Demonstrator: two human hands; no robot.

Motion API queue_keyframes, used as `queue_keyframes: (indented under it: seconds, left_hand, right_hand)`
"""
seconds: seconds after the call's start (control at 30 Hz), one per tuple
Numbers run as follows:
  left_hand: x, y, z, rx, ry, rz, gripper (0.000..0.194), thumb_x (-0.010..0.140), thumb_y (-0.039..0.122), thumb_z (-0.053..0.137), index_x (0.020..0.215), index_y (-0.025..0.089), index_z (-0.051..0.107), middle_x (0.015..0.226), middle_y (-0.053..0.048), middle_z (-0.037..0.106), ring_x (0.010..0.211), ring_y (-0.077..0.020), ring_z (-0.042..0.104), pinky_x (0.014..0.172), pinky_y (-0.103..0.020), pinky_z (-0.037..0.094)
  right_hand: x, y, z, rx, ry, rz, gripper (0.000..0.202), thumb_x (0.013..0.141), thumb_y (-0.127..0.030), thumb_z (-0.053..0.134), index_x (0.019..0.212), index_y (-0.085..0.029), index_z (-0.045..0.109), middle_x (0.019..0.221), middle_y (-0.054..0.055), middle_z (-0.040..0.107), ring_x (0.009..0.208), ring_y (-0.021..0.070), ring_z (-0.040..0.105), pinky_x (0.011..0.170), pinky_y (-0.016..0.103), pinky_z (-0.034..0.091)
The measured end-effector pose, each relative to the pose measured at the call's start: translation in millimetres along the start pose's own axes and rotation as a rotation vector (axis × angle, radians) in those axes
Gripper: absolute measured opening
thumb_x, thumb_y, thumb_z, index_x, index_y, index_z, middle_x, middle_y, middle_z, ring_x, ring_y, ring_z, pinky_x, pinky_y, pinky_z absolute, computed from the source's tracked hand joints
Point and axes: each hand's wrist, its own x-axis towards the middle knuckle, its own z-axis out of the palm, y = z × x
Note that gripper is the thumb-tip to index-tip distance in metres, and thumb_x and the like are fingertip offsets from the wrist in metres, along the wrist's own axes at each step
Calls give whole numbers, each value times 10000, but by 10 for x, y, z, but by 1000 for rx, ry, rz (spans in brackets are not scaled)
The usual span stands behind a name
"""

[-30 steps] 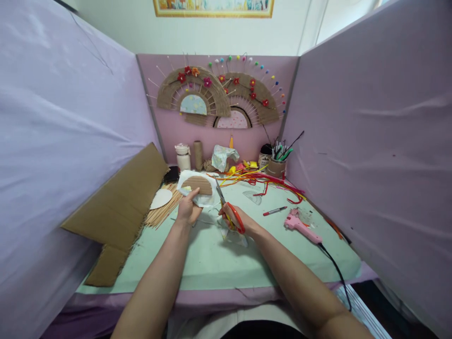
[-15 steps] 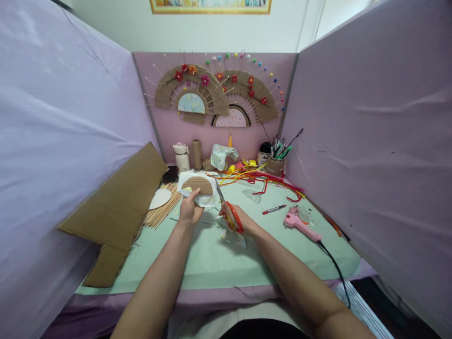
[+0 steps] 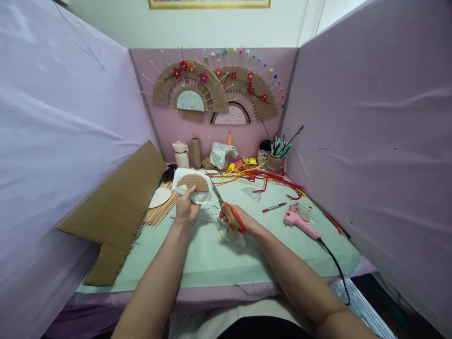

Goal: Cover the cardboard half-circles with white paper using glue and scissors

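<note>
My left hand (image 3: 187, 205) holds a half-round piece of brown cardboard (image 3: 193, 181) together with a pale fabric piece (image 3: 204, 197) that extends past its edges, thumb on top. In my right hand (image 3: 231, 216) are scissors with red and yellow handles (image 3: 237, 218), their blades pointing up and left to the right edge of the fabric. Fabric scraps (image 3: 235, 235) lie on the table below the scissors.
Brown cardboard (image 3: 120, 197), thin sticks (image 3: 160, 209) and a white oval (image 3: 160, 197) lie left. Pipe cleaners (image 3: 247, 174), a pen (image 3: 274, 207) and a pink glue gun (image 3: 302, 224) are right. A bottle (image 3: 181, 154) and pen holder (image 3: 276, 164) stand behind.
My left hand has moved slightly left with the cardboard and fabric. The scissors now tilt further left, with their blades beside the fabric edge.
</note>
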Motion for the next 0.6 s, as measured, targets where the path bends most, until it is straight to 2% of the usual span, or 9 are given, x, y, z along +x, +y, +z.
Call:
queue_keyframes:
  seconds: [0.4, 0.6]
  left_hand:
    - [-37, -81, 7, 51, -36, -22, 325, 638, 60, 685, 940, 168, 635, 840, -11, 714, 774, -164, 658, 820, -337, 498]
    - [-33, -83, -1, 48, -41, -23, 363, 642, 56, 682, 981, 176, 629, 876, -14, 715, 797, -162, 659, 853, -347, 490]
  right_hand:
    - [18, 27, -4, 77, 37, -25, 675, 735, -808, 324, 775, -164, 521, 582, -36, 424, 387, 62, 392, 335, 195, 304]
    - [5, 18, -6, 69, 35, -46, 685, 728, -815, 315, 770, -163, 520, 542, -41, 419, 379, 66, 401, 329, 187, 303]
